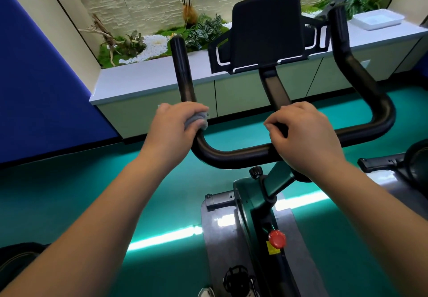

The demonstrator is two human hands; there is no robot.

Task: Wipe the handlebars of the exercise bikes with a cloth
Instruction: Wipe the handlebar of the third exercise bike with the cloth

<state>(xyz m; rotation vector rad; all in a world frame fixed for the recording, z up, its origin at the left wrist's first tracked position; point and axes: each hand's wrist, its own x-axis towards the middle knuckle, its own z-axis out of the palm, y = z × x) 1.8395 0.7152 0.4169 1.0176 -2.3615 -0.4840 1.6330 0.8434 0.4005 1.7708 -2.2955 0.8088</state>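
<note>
A black handlebar (234, 155) of a green exercise bike (252, 204) curves up on both sides in front of me. My left hand (172, 126) is wrapped around the left bend of the bar with a grey cloth (196, 120) pressed between palm and bar. Only a bunched edge of the cloth shows past my fingers. My right hand (305, 134) grips the middle of the bar beside the centre stem, holding no cloth. A black tablet holder (266, 32) stands above the stem.
A low white-topped cabinet (143, 81) runs along the wall behind the bike, with plants and white pebbles above it. A white tray (377, 20) lies at the far right. A red knob (276, 238) sits on the frame. Part of another machine (393, 164) is at the right.
</note>
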